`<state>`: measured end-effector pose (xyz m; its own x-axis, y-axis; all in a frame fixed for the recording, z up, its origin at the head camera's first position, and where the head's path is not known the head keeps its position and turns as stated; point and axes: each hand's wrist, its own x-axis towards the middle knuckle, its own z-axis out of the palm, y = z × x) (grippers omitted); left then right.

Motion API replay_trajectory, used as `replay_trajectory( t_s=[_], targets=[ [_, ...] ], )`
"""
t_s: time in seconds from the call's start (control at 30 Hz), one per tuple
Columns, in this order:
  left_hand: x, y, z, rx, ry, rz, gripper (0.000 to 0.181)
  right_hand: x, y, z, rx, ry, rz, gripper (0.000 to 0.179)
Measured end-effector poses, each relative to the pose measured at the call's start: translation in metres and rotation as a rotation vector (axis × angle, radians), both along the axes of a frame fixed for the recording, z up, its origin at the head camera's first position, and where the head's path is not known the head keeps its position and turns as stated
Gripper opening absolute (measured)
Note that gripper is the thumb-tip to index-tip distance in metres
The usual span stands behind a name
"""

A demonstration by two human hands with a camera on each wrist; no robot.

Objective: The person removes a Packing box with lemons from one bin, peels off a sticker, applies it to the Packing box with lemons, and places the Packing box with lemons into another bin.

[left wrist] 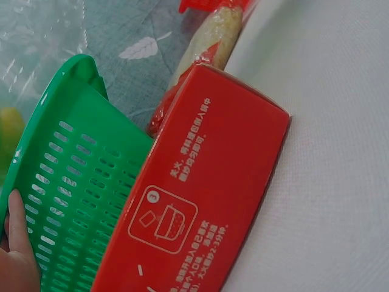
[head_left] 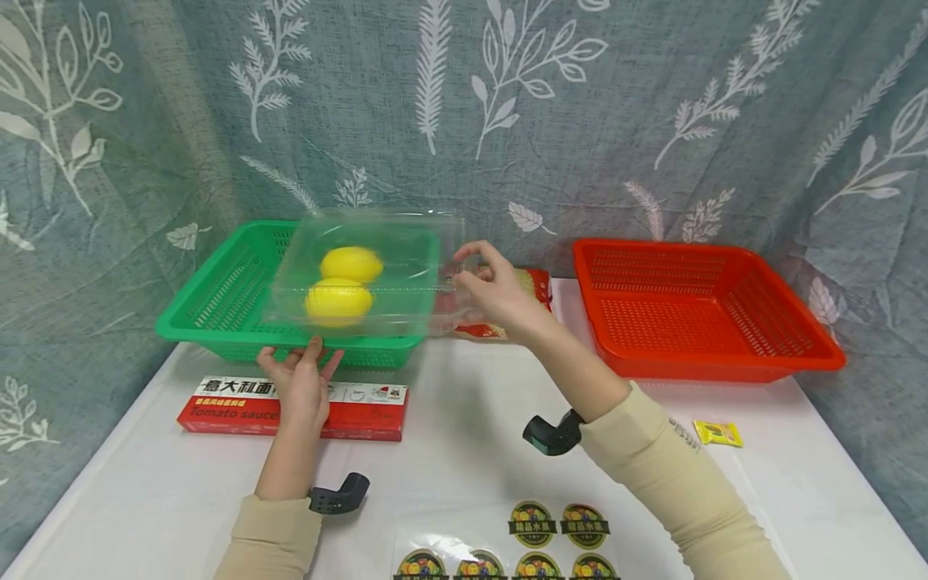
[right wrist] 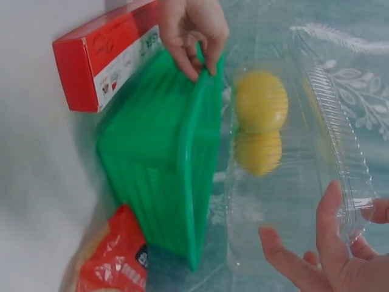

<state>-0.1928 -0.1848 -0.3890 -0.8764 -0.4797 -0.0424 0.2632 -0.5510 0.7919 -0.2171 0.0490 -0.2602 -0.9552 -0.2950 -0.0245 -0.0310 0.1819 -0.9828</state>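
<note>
My right hand [head_left: 503,294] pinches the right end of a clear plastic container [head_left: 406,310], which is up over the green basket [head_left: 217,302]. Two yellow lemons [head_left: 339,303] show through its clear wall, side by side toward the left end. In the right wrist view, the right hand's thumb and fingers [right wrist: 331,225] are at the container's near corner. My left hand [head_left: 300,383] holds the front rim of the green basket, its fingertips at the edge. The right wrist view shows that hand [right wrist: 194,30] pinching the rim.
A red and white tomato sauce pasta box [head_left: 348,417] lies before the green basket. Behind my right hand is a red packet [head_left: 482,331]. At right stand a red basket [head_left: 710,366] and a small yellow sachet [head_left: 718,433]. Round fruit stickers [head_left: 532,524] lie at the front.
</note>
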Motion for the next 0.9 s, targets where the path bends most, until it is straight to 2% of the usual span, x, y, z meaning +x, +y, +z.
replay_trajectory(
  t_s=[0.07,0.23,0.5,0.7,0.9],
  targets=[
    [0.000,0.000,0.000,-0.003,0.002,0.000,0.046,0.002,0.005,0.001,-0.008,-0.015,-0.006,0.027],
    [0.001,-0.001,0.000,-0.002,0.012,-0.012,0.046,0.008,0.019,0.001,0.046,0.006,-0.014,0.028],
    [0.003,0.000,0.001,-0.002,0.010,-0.024,0.048,0.018,0.042,0.004,0.047,-0.002,-0.015,0.033],
    [0.003,0.002,0.001,0.016,0.007,-0.007,0.046,0.026,0.063,0.009,0.148,0.032,-0.045,0.035],
    [0.003,0.006,0.002,0.055,-0.003,0.028,0.057,0.035,0.082,0.008,0.118,0.055,-0.045,0.035]
  ],
)
